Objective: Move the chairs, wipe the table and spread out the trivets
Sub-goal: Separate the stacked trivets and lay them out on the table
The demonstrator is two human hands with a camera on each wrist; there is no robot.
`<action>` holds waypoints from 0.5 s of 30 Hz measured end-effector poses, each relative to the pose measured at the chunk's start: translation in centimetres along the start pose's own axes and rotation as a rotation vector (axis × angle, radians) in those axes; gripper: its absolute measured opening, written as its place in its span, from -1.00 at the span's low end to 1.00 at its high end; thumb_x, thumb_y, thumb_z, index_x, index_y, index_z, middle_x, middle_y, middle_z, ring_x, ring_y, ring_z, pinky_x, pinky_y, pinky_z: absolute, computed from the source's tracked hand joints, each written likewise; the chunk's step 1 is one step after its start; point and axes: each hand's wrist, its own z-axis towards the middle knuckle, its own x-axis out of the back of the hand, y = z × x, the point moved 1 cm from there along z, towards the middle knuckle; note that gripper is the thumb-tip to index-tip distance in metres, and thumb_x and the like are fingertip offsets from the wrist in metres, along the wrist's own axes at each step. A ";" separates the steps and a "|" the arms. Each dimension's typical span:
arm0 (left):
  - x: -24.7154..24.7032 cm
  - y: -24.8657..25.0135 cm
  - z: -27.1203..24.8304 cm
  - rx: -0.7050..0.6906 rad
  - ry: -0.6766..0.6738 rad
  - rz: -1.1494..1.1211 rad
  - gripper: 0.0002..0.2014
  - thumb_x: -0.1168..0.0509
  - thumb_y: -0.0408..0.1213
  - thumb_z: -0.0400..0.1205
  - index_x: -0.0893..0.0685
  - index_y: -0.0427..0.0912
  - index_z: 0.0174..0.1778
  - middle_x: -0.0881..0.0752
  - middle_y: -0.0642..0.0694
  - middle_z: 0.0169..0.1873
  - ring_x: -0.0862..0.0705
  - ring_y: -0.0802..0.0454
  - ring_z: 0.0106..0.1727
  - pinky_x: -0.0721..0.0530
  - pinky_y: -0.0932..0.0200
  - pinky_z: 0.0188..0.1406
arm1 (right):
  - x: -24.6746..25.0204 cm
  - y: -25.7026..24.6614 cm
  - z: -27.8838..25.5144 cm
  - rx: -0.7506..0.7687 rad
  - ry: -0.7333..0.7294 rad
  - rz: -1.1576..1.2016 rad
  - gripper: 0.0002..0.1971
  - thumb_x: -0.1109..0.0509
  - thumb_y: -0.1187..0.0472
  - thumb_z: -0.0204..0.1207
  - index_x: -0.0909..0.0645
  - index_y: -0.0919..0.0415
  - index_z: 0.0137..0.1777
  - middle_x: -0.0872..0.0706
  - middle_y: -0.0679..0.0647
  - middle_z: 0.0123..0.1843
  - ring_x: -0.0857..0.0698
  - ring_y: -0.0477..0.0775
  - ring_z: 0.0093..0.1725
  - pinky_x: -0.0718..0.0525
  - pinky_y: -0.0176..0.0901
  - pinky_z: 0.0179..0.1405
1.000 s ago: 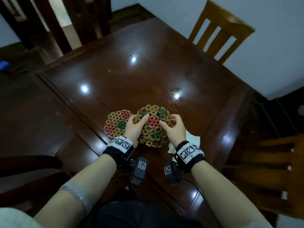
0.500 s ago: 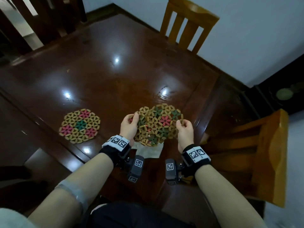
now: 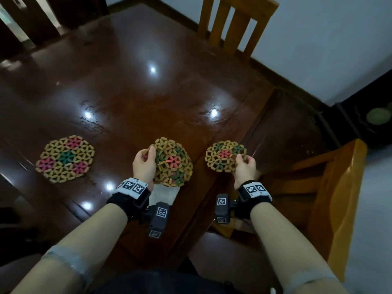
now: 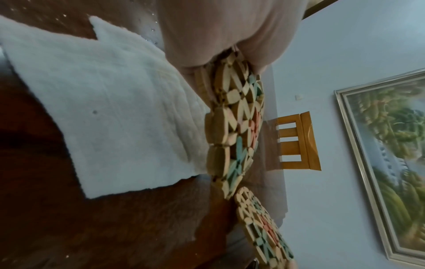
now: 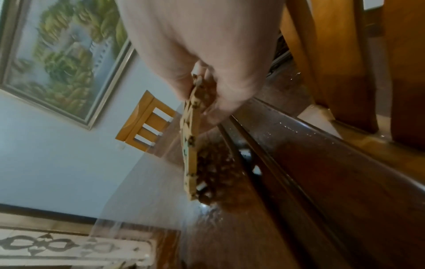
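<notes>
The table (image 3: 131,98) is seen to be dark wood under a glossy, mirror-like finish, with ceiling lights reflected in it. The trivets (image 3: 65,159) are made of small matt wooden pieces, some tinted pink and green. A soft white cloth (image 4: 110,102) and a smooth, light varnished wooden chair (image 3: 235,24) are shown.

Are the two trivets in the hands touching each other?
Apart. The head view shows bare table between the left hand's trivet and the right hand's trivet.
</notes>
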 end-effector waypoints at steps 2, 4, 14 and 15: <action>-0.1 0.3 -0.4 -0.016 0.017 -0.003 -0.71 -0.22 0.17 0.62 -0.58 0.04 0.01 -0.63 0.02 0.08 -0.61 -0.01 0.18 -0.61 -0.05 0.25 | -0.4 0.2 0.3 0.003 -0.060 -0.054 -0.68 -0.30 0.20 0.66 -0.41 0.14 0.37 -0.60 0.23 0.37 -0.64 0.16 0.30 -0.62 0.11 0.35; -0.2 0.4 -0.4 -0.051 0.038 0.039 -0.65 -0.17 0.04 0.71 -0.56 -0.15 0.24 -0.57 -0.02 0.09 -0.55 0.02 0.16 -0.56 0.08 0.16 | -0.8 0.2 0.3 0.034 -0.148 -0.246 -0.54 -0.30 0.18 0.65 -0.34 0.22 0.52 -0.54 0.17 0.46 -0.53 0.17 0.43 -0.50 0.01 0.43; -0.1 0.5 -0.2 -0.109 0.056 0.098 -0.55 -0.16 0.03 0.72 -0.52 -0.23 0.37 -0.56 -0.07 0.16 -0.53 0.03 0.17 -0.52 0.12 0.09 | -1.0 2.5 -0.8 0.517 -0.452 -1.228 -0.43 -0.22 -0.10 0.65 -0.15 -0.26 0.63 0.01 -0.13 0.73 0.10 0.04 0.70 0.07 0.14 0.65; -0.1 0.5 -0.2 -0.109 0.058 0.098 -0.55 -0.16 0.03 0.72 -0.52 -0.23 0.37 -0.55 -0.06 0.16 -0.53 0.03 0.17 -0.51 0.12 0.08 | -1.0 2.6 -0.6 0.512 -0.457 -1.253 -0.41 -0.21 -0.11 0.65 -0.11 -0.28 0.64 0.06 -0.16 0.73 0.14 0.02 0.70 0.12 0.15 0.66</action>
